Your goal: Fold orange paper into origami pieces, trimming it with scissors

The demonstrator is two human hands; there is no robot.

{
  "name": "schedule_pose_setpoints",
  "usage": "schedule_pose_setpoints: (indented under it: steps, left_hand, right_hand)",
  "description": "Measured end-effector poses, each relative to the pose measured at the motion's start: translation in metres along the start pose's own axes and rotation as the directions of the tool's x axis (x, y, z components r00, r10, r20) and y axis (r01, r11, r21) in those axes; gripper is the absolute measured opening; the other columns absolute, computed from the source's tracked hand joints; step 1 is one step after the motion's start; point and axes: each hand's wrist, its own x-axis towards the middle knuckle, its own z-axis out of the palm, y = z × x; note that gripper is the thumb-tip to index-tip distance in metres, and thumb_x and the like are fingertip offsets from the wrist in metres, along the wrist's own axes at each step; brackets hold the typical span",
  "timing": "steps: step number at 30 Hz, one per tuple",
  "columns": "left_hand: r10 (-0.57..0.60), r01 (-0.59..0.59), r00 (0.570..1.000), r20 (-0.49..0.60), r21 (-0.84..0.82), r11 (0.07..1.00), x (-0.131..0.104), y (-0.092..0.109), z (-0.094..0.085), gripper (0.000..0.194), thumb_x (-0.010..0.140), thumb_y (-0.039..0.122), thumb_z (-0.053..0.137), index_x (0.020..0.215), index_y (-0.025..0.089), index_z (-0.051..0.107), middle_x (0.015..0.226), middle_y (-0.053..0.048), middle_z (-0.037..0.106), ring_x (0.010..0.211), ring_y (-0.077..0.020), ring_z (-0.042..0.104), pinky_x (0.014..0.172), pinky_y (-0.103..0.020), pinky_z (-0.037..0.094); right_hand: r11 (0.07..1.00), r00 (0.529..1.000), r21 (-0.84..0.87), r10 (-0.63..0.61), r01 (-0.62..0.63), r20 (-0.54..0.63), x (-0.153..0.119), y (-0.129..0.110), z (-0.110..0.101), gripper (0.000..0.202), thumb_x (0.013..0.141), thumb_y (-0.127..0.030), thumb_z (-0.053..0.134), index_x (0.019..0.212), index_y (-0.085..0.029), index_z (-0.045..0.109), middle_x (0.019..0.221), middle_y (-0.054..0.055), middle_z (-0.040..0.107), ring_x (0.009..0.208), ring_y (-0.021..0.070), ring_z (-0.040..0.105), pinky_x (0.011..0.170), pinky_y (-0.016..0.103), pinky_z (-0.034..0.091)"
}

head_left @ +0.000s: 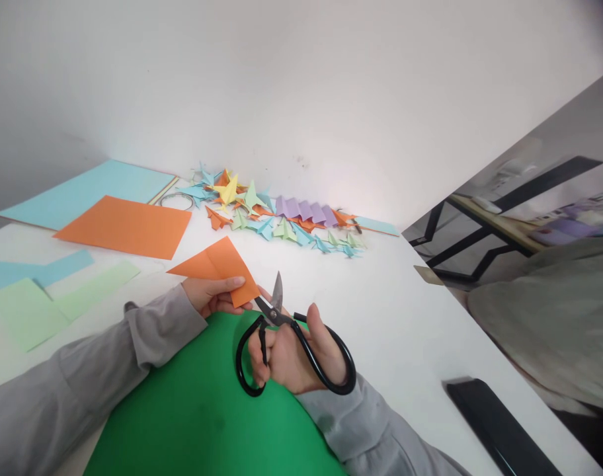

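My left hand (213,293) pinches a folded piece of orange paper (225,261), thumb on top and fingers underneath. Black-handled scissors (273,316) are in my right hand (294,357), its fingers and thumb through the large loops. The blades stand apart; one points upward, while the other reaches the paper's lower right corner, its tip hidden there. Both hands are above a green mat (192,410) at the table's front.
Folded paper shapes in several colours (252,198) lie along the wall. Orange (127,228) and blue sheets (93,192) rest at back left, with green and blue strips (83,291) nearer. A black object (500,423) lies at right. Beyond the table edge is a person's sleeve (554,317).
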Motion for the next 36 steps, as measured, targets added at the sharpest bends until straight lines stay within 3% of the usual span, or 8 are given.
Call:
schedule_pose_setpoints:
  steps: [5, 13, 20, 29, 36]
  left_hand:
    - [-0.042, 0.041, 0.990, 0.137, 0.007, 0.999, 0.0041, -0.0030, -0.0050, 0.021, 0.074, 0.029, 0.064, 0.081, 0.009, 0.070, 0.072, -0.010, 0.070, 0.063, -0.0140, 0.066, 0.055, -0.016, 0.054]
    - [-0.024, 0.014, 0.986, 0.165, 0.061, 0.998, 0.0042, -0.0032, -0.0077, 0.026, 0.074, 0.032, 0.064, 0.087, 0.009, 0.071, 0.069, -0.010, 0.070, 0.063, -0.0148, 0.066, 0.055, -0.017, 0.053]
    - [-0.010, 0.010, 0.999, 0.049, -0.009, 1.000, 0.0014, -0.0004, -0.0050, 0.015, 0.077, 0.021, 0.061, 0.078, 0.008, 0.069, 0.072, -0.009, 0.070, 0.061, -0.0145, 0.066, 0.052, -0.017, 0.053]
    - [0.010, -0.010, 0.999, 0.051, 0.012, 1.000, 0.0001, -0.0009, -0.0052, 0.015, 0.077, 0.020, 0.059, 0.077, 0.009, 0.069, 0.079, -0.009, 0.072, 0.061, -0.0141, 0.066, 0.050, -0.016, 0.053]
    - [0.019, -0.019, 1.000, -0.010, -0.045, 0.999, 0.0031, -0.0034, -0.0078, 0.009, 0.075, 0.017, 0.061, 0.074, 0.010, 0.068, 0.065, -0.007, 0.070, 0.055, -0.0142, 0.066, 0.048, -0.017, 0.054]
  right_hand:
    - [1.000, 1.000, 0.007, -0.007, 0.007, 0.001, 0.0019, -0.0001, 0.0026, 0.091, 0.070, -0.077, 0.032, 0.139, -0.025, 0.006, 0.071, 0.003, 0.061, 0.054, 0.0166, 0.056, 0.057, 0.032, 0.041]
    - [1.000, 0.999, 0.022, -0.006, 0.005, 0.034, 0.0023, 0.0006, -0.0036, 0.093, 0.069, -0.079, 0.030, 0.139, -0.022, 0.009, 0.072, 0.004, 0.061, 0.054, 0.0178, 0.057, 0.056, 0.033, 0.042]
    - [0.999, 0.998, 0.014, -0.042, 0.042, 0.037, -0.0004, -0.0011, -0.0010, 0.091, 0.071, -0.077, 0.031, 0.141, -0.025, 0.005, 0.073, 0.004, 0.062, 0.054, 0.0181, 0.055, 0.054, 0.033, 0.041]
    - [0.999, 0.998, 0.014, -0.037, 0.036, 0.042, -0.0017, -0.0031, -0.0018, 0.089, 0.073, -0.076, 0.027, 0.141, -0.025, 0.004, 0.073, 0.004, 0.061, 0.054, 0.0172, 0.054, 0.054, 0.033, 0.040]
    - [0.999, 0.999, 0.010, -0.035, 0.035, 0.036, -0.0044, -0.0048, -0.0023, 0.086, 0.074, -0.074, 0.028, 0.141, -0.025, 0.007, 0.073, 0.004, 0.060, 0.056, 0.0171, 0.054, 0.056, 0.033, 0.040]
